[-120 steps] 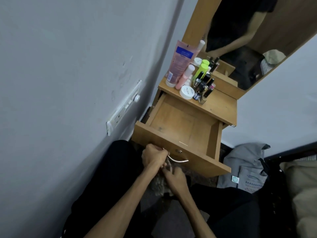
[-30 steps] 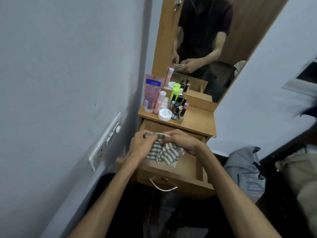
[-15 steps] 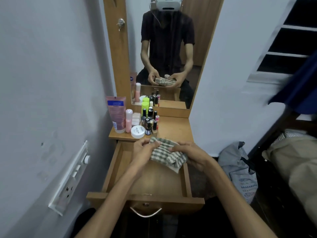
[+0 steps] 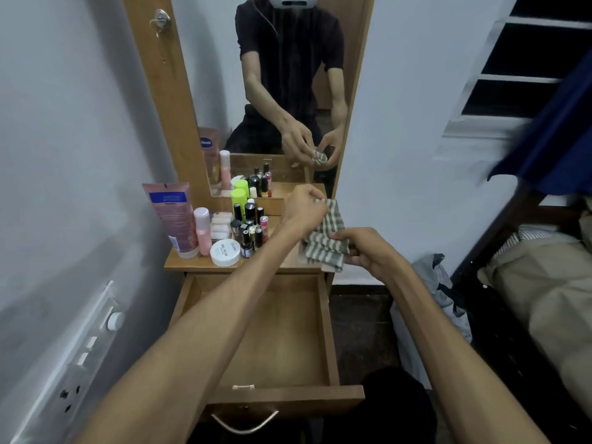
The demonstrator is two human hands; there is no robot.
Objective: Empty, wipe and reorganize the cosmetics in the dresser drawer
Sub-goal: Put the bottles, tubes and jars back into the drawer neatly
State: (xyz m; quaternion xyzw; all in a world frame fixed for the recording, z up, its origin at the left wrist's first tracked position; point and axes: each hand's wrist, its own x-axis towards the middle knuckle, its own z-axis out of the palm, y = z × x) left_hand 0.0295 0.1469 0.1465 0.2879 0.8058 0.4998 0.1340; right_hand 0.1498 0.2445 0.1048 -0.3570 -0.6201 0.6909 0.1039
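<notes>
Holding the green-and-white checked cloth (image 4: 324, 241) in both hands, left hand (image 4: 302, 208) and right hand (image 4: 368, 251), at the wooden desk's (image 4: 288, 262) right edge, we risk toppling the small upright nail-polish bottles (image 4: 251, 229).

One drawer (image 4: 272, 334), open. One checked cloth (image 4: 325, 241). Two hands: left (image 4: 302, 208), right (image 4: 368, 251). One large pink tube (image 4: 173, 219). One pink bottle (image 4: 202, 230). One white jar (image 4: 225, 252). One green bottle (image 4: 238, 200). Small polish bottles (image 4: 251, 230): clustered, count unclear. One mirror (image 4: 272, 75).

Both bare forearms are reaching up from the bottom of the frame toward centre right; the left hand (image 4: 302, 208) is pinching closed; the right hand (image 4: 368, 251) is curling closed just below.
</notes>
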